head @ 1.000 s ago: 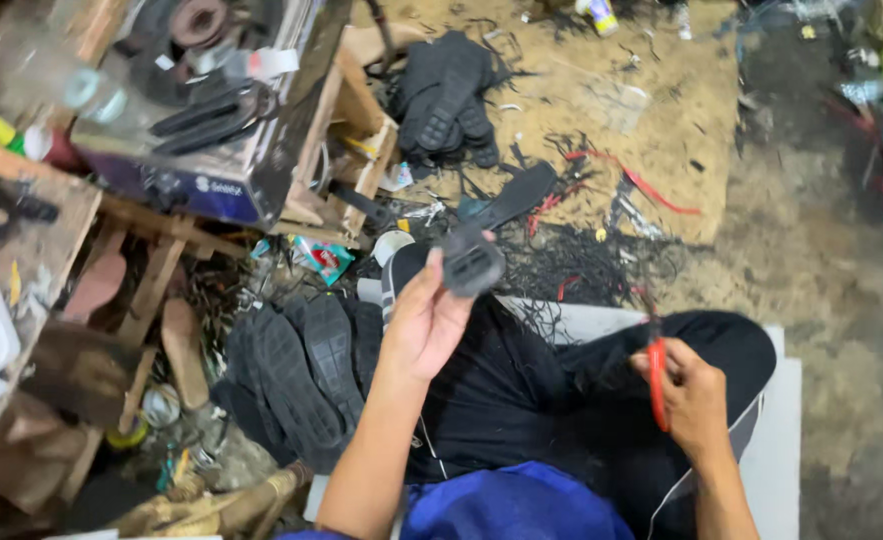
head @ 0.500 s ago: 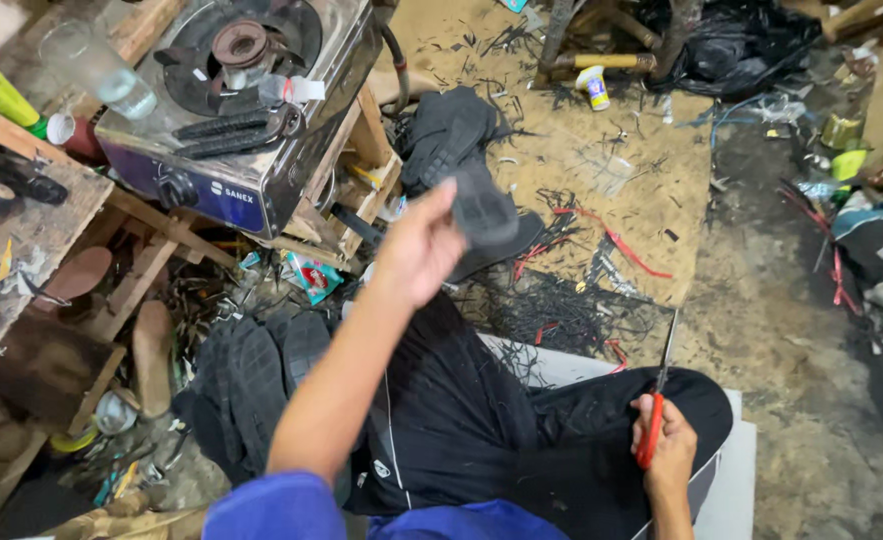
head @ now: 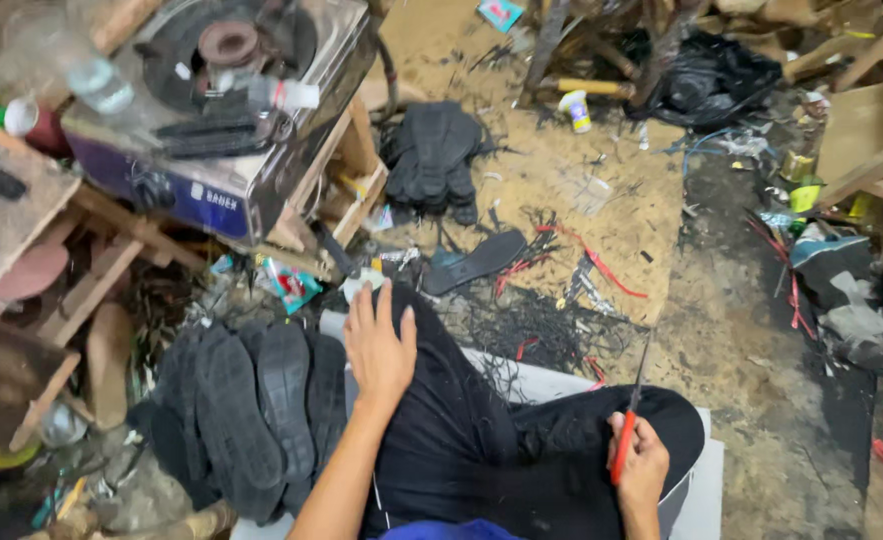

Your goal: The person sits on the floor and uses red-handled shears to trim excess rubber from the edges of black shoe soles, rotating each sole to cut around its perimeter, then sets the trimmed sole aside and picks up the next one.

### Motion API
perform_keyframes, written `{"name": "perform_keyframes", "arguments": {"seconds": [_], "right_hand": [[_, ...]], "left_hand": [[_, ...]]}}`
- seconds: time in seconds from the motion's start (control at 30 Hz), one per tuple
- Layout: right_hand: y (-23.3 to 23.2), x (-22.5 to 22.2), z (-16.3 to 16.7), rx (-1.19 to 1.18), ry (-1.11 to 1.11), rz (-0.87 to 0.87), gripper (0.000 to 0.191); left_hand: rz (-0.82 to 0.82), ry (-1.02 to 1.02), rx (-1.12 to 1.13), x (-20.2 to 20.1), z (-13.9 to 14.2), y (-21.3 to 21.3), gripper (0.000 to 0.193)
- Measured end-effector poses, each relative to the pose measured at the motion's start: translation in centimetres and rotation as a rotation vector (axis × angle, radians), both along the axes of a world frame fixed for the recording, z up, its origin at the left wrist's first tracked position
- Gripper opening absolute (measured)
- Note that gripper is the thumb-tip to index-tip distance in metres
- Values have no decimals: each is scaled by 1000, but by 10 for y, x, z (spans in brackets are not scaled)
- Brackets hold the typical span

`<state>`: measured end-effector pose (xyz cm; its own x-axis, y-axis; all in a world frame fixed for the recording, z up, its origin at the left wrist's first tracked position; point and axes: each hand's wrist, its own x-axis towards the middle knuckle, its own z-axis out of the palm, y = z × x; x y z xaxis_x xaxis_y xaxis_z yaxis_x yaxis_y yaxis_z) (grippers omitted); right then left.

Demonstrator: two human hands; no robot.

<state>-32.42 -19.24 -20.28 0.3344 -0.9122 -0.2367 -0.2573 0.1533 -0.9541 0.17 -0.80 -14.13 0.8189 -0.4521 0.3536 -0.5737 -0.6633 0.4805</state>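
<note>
My left hand (head: 379,345) rests flat and empty on my black trouser knee, fingers spread. My right hand (head: 641,468) grips a red-handled knife (head: 629,420) whose thin blade points up and away over my other knee. A single black shoe sole (head: 473,262) lies on the sandy floor just beyond my knee. A stack of black soles (head: 246,400) sits on the floor left of my left hand. A second pile of black soles (head: 433,158) lies farther out.
A gas stove (head: 211,110) stands on a wooden rack (head: 91,285) to the left, with bottles on it. Black and red trimmings (head: 561,310) litter the floor. A black bag (head: 711,75), a cup (head: 575,110) and wooden scraps lie at the far side. I sit on a white board (head: 701,490).
My left hand held a black sole up, then let it go; the sole now lies on the floor and the hand has come down onto my knee. The view has tilted forward.
</note>
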Motion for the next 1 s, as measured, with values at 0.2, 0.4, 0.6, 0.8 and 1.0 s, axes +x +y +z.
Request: {"name": "perform_keyframes", "arguments": {"seconds": [0.2,0.4,0.6,0.8,1.0], "right_hand": [[1,13,-14,-295,234,68,29],[19,29,4,-501,694,71,39],[25,47,18,-694,713,30,43],[18,72,35,-812,555,-47,55],[15,84,39,-585,793,-5,49]], "left_hand": [[-67,28,-194,-35,-4,44,59],[-62,-42,-213,-11,3,3,50],[-305,192,-57,94,40,-119,44],[-3,5,-94,150,45,-199,82],[-66,-4,95,162,17,-182,71]]}}
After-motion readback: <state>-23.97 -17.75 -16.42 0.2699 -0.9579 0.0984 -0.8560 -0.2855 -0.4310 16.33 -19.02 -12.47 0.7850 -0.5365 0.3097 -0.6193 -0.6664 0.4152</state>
